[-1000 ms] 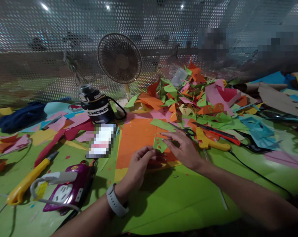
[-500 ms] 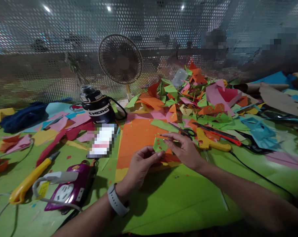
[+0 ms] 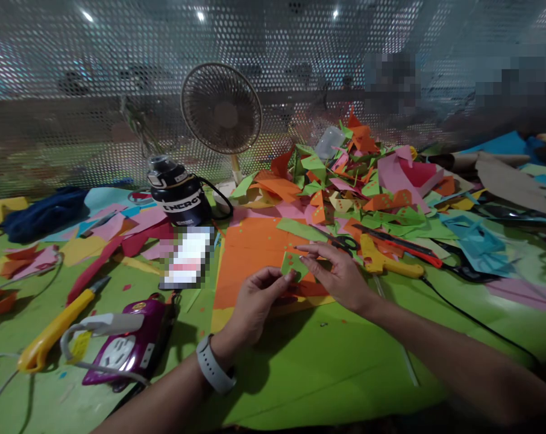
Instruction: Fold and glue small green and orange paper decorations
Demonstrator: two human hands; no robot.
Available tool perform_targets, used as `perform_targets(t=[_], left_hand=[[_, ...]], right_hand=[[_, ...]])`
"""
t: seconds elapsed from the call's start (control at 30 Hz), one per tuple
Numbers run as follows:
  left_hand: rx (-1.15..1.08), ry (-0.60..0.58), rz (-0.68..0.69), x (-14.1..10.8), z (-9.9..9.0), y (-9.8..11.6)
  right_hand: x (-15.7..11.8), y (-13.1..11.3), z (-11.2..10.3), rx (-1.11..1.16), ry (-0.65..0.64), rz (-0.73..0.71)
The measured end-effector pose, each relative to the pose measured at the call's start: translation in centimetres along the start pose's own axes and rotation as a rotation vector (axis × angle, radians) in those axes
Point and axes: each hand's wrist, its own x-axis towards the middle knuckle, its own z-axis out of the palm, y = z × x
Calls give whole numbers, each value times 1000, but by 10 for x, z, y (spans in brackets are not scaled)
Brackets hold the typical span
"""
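A small green paper piece with orange dots is held up over the orange sheet. My left hand, with a pale watch band at its wrist, pinches the piece by its lower left between thumb and fingers. At its upper right edge, the thumb and index finger of my right hand close in on the paper; whether a tiny dot sits between those fingertips is too small to tell. Black-handled scissors lie just behind my right hand. Beside them rests a yellow glue gun.
A phone, a dark bottle and a fan stand or lie beyond my left hand. At left are a purple power strip and a yellow-handled tool. Colored paper scraps pile up at back right, near a red-and-black cutter.
The green paper piece has tilted slightly, and my left thumb has shifted a little on it. My right hand stays almost in place.
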Motion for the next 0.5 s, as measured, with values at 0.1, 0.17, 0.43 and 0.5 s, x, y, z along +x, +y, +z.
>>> perform_targets(t=[0.1, 0.17, 0.43, 0.5], left_hand=[[-5, -1, -5, 1, -1, -1], [-6, -8, -6, 1, -2, -1], [7, -11, 2, 1, -2, -1], [7, -13, -4, 1, -2, -1]], right_hand=[[0, 0, -1, -22, 4, -20], [-1, 1, -2, -36, 8, -37], [-2, 0, -2, -86, 7, -102], [-2, 1, -2, -86, 9, -109]])
